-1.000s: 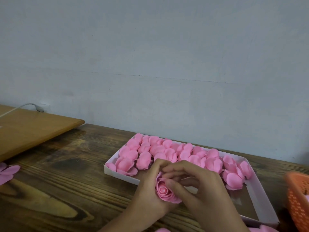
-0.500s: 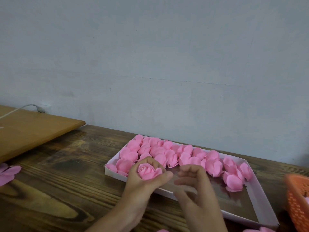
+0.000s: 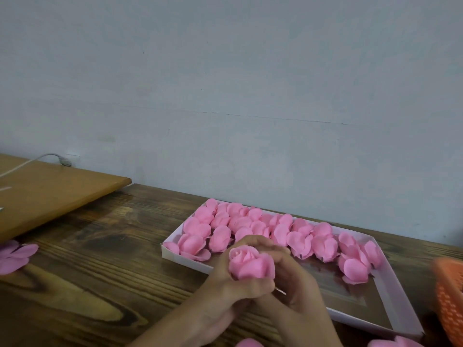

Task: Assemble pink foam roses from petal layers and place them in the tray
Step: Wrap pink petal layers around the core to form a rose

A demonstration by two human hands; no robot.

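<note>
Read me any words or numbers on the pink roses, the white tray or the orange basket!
None can be read. The white cardboard tray, the pink foam roses in it, the held pink foam rose, the orange plastic basket and the dark wooden table bear no text.

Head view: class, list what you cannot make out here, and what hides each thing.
All in the head view:
- Rose underside: hidden by fingers.
- Orange basket: cut off by right edge, blurred.
- Thin stick below rose: too small to identify.
- Petal layer: cut by left edge.
</note>
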